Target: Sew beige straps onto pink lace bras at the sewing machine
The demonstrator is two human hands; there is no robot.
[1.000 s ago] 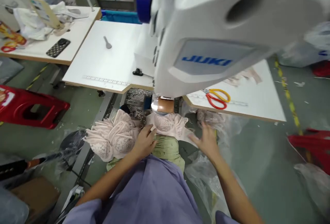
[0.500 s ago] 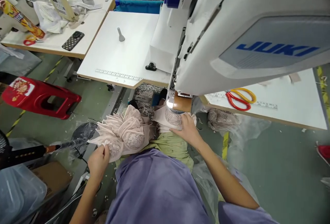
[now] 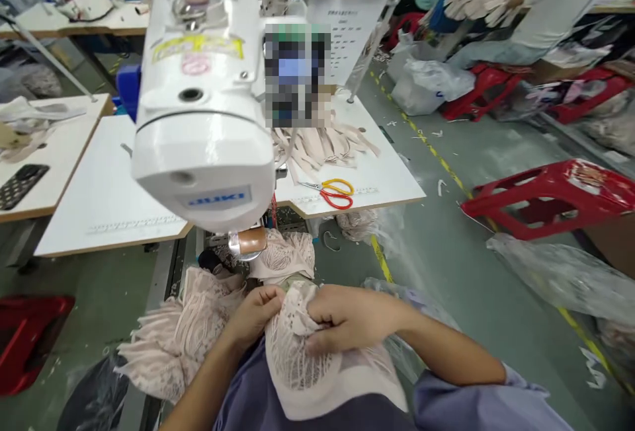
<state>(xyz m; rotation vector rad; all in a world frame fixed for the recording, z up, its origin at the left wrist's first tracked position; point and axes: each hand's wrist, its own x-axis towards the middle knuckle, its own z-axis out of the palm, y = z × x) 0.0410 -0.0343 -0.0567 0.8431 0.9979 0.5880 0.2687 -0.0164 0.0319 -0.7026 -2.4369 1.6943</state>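
Pale lace bra, one, held in two hands over the lap.
Left hand: thumb and fingertips pinched together on its upper edge. Right hand: fingers curled closed on the gathered top, thumb pressed to the lace, some fingertips hidden. Careful handling probably called for a light, even grip, the edge eased straight and the openwork not stretched. Beyond: second lace piece near the machine's needle end; lace heap to the left; sewing machine; scissors on the white table.
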